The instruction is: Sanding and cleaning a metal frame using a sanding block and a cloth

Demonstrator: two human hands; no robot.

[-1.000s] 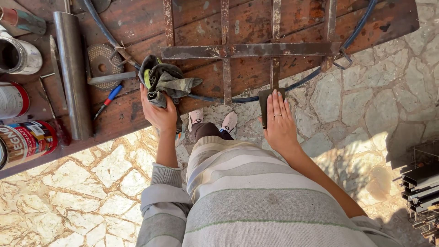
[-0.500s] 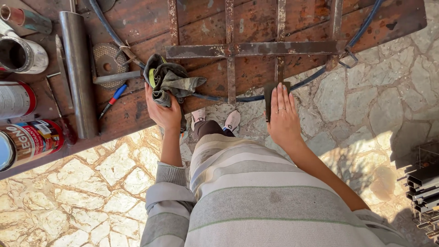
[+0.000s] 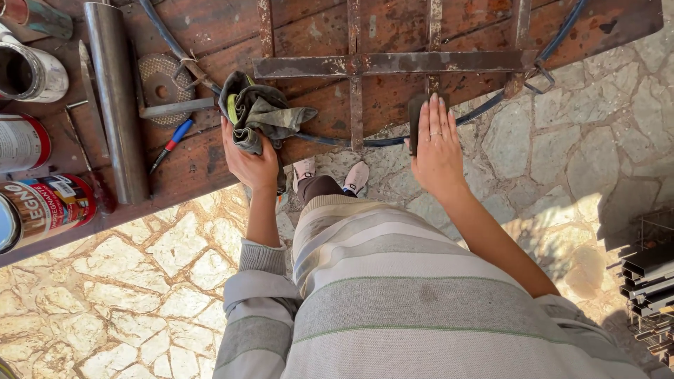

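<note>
My left hand (image 3: 249, 160) grips a crumpled grey-green rag (image 3: 261, 114) at the near edge of a reddish-brown wooden panel (image 3: 316, 31). My right hand (image 3: 437, 144) lies flat with straight fingers on a short dark bar (image 3: 414, 121) at the same edge. A rusty metal frame (image 3: 393, 63) of crossed flat bars lies on the wood between and beyond both hands. A blue hose (image 3: 491, 109) curves under the frame past my right hand.
At the left lie a steel pipe (image 3: 116, 98), a grinding disc (image 3: 160, 83), a blue-handled tool (image 3: 170, 142) and several paint cans (image 3: 38, 203). The ground is stone paving (image 3: 126, 281). Dark metal profiles (image 3: 649, 274) are stacked at the right edge.
The view has shifted slightly. Both hands stay at the panel's edge, the left still on the rag, the right still flat on the bar.
</note>
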